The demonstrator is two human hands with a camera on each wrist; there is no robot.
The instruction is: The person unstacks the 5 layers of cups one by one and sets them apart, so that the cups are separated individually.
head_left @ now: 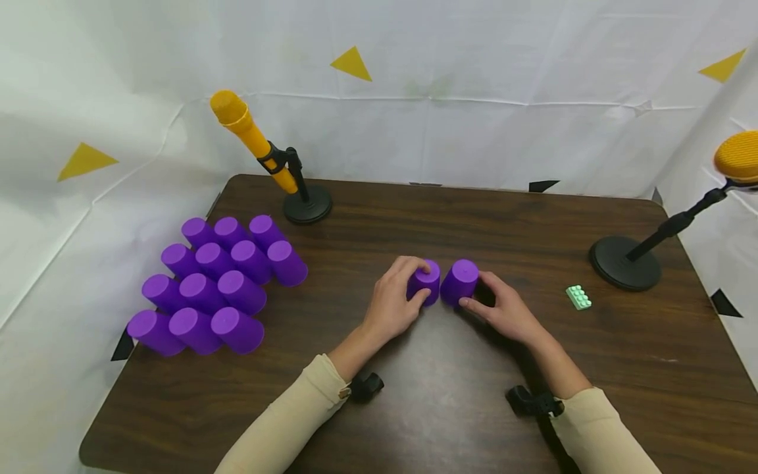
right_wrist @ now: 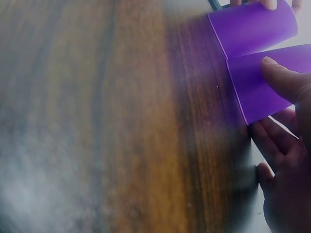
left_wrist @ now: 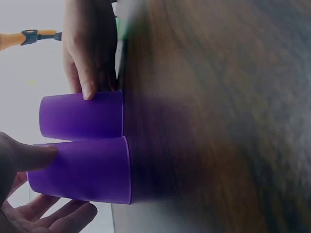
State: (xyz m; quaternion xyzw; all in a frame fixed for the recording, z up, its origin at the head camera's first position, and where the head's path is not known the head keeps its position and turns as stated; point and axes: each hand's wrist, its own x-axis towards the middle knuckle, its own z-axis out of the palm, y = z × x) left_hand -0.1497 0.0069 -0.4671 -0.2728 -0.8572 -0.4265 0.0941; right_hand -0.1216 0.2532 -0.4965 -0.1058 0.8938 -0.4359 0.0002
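Two purple cups stand upside down side by side on the table, their lower rims meeting in both wrist views. My left hand (head_left: 392, 297) holds the left cup (left_wrist: 92, 172), thumb on its near side and fingers round the far side. Around the right cup (head_left: 458, 283) my right hand (head_left: 508, 315) has its thumb at the front and fingers along the right side. The right wrist view shows that thumb pressed on the right cup (right_wrist: 250, 90), with the left cup (right_wrist: 252, 30) just beyond it.
Several more purple cups (head_left: 201, 293) stand upside down in rows on the table's left. A yellow microphone (head_left: 251, 135) on a black stand is at the back left, another yellow microphone (head_left: 737, 157) at the right. A mint-green toy brick (head_left: 578, 297) lies right of my hands on the brown table (head_left: 450, 408).
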